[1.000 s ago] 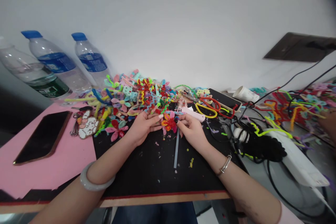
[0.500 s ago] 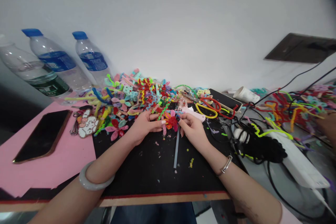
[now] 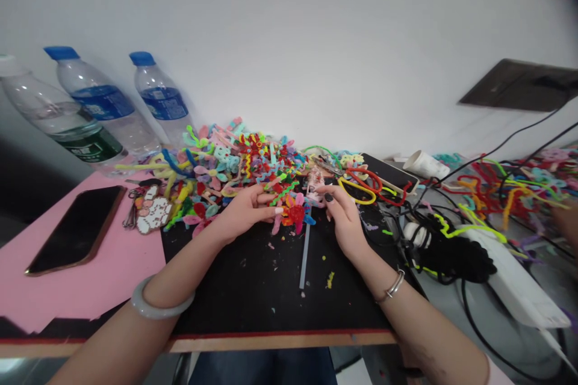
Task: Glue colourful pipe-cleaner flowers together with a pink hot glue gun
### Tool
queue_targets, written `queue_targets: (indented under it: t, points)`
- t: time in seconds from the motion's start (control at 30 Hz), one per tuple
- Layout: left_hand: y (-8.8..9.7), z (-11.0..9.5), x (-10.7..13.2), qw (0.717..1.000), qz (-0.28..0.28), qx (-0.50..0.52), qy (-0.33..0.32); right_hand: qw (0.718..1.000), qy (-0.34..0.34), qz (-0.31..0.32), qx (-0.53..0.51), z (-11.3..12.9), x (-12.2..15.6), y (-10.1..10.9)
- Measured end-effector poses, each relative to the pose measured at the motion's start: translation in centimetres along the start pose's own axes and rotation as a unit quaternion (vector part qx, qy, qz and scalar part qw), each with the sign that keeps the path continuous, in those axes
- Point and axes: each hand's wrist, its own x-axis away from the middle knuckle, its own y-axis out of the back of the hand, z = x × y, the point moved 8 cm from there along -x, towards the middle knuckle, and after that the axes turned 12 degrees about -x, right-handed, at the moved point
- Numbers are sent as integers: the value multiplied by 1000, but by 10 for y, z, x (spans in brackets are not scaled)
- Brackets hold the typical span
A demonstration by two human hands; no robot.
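My left hand (image 3: 246, 212) is closed on a pipe-cleaner flower (image 3: 295, 215) with red, orange, pink and blue petals, pinching it at its left side above the black mat. Just right of the flower, my right hand (image 3: 344, 216) has its fingers bent over the pink handle of a glue gun (image 3: 315, 181), which it mostly hides. From the gun's rear a grey glue stick (image 3: 304, 258) points toward the table's front edge. Behind my left hand rises a heap of colourful pipe-cleaner pieces (image 3: 226, 159).
Plastic bottles (image 3: 165, 102) lean at the back left. A phone (image 3: 74, 228) and a keychain (image 3: 153, 213) lie on the left. To the right are red-and-yellow loops (image 3: 356, 189), a paper cup (image 3: 425, 165), black cords (image 3: 460, 258) and a white power strip (image 3: 524, 289). Another person's hand (image 3: 566, 216) shows far right.
My right hand has let go of the flower and moved right, onto the glue gun's handle. The flower stays in my left hand, and its blue petals now show.
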Motion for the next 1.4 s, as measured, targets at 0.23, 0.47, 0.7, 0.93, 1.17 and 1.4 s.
queue_targets:
  t: [0.23,0.47,0.7,0.93,1.17,1.4]
  points:
    - [-1,-8,2,999,39,-10,-24,999,-19,44,-15,-2,-3,-2]
    - [-15,-11,5,992,107,-36,-48,987,-41,120,100,0,1,-23]
    - [-6,-7,1,996,52,-58,-41,988,-11,96,124,1,2,-22]
    - [-3,-6,0,998,21,-54,-38,988,7,78,133,5,1,-20]
    - [4,-8,-1,996,-22,-81,-37,989,-20,95,111,-1,2,-23]
    - [3,-6,-1,995,-21,-90,-32,990,-75,110,56,-12,4,-26]
